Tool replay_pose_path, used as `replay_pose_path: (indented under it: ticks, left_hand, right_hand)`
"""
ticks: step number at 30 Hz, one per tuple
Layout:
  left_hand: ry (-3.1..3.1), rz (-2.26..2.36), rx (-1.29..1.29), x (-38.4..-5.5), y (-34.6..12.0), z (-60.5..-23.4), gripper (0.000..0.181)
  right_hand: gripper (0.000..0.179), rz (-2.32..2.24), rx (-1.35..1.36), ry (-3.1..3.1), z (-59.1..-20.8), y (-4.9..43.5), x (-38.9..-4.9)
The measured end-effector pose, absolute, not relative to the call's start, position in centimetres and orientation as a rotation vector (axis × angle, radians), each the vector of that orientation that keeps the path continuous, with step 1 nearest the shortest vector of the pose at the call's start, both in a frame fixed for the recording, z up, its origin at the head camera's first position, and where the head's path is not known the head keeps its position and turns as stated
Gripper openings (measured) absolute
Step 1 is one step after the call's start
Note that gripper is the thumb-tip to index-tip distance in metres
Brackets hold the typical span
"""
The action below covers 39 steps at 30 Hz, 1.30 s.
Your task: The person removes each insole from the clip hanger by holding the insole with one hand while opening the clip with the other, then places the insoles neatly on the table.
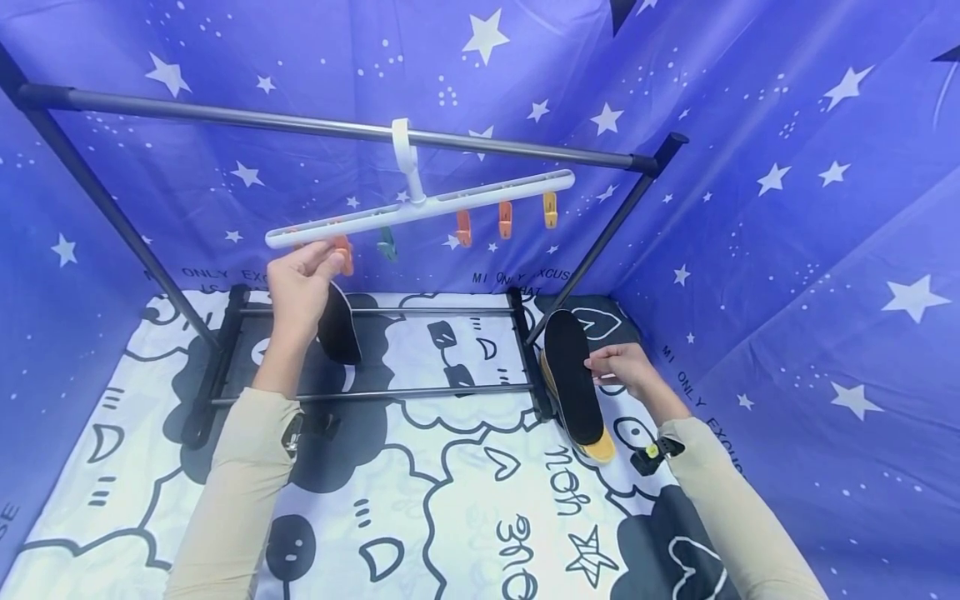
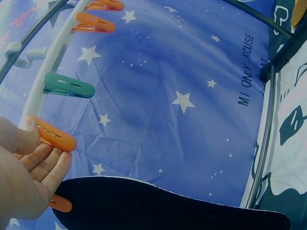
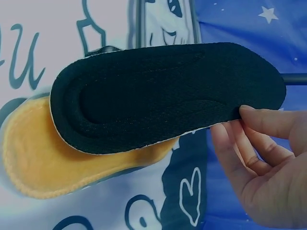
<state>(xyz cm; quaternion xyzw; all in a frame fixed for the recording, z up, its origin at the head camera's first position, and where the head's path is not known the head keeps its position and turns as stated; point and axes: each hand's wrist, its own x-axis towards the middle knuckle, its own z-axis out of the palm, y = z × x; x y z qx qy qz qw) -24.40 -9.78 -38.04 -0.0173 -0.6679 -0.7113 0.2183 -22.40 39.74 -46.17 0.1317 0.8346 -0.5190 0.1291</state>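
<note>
A white clip hanger (image 1: 491, 197) hangs by its hook from a dark rail. My left hand (image 1: 298, 287) is at the hanger's left end, thumb and fingers pinching an orange clip (image 2: 56, 135). Below that hand in the left wrist view, a second orange clip (image 2: 61, 203) meets the edge of a hanging black insole (image 2: 158, 203). My right hand (image 3: 268, 158) pinches another black insole (image 3: 158, 98) by its edge, between thumb and fingers. Underneath it lies a yellow fuzzy insole (image 3: 81, 158), partly covered.
The dark metal rack has a top rail (image 1: 225, 114), slanting posts and lower bars (image 1: 420, 392). A green clip (image 1: 387, 243), more orange clips (image 1: 506, 220) and a yellow clip (image 1: 551, 210) hang along the hanger. A patterned cloth (image 1: 420, 533) covers the surface; starry blue curtains (image 1: 787, 250) surround it.
</note>
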Motion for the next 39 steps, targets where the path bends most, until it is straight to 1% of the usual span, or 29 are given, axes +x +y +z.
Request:
replay_pose_path:
  ticks: [13,19,26,35,39]
  left_hand:
    - [-1.834,-1.985,-0.056,-24.4,-9.8,-38.0,0.024]
    - [-1.82,-1.983,-0.079,-24.2,-9.9,-38.0,0.022]
    - [-1.829,-1.985,-0.061,-24.2,-9.9,-38.0,0.023]
    - [-1.818,-1.984,-0.079,-24.2,-9.9,-38.1,0.022]
    - [-1.815,-1.982,-0.085,-24.2,-9.9,-38.1,0.022]
  right_hand:
    - [0.01,-1.408,0.436,2.422,-47.3,39.8,-22.3]
    - [0.012,-1.39,0.448,2.427,-47.8,40.0,-22.3]
    - [0.005,-1.346,0.449,2.435,-48.6,40.4,-22.6]
    - [0.013,-1.335,0.439,2.423,-49.4,40.4,-22.5]
    - [0.011,-1.321,0.428,2.421,-50.0,40.4,-22.6]
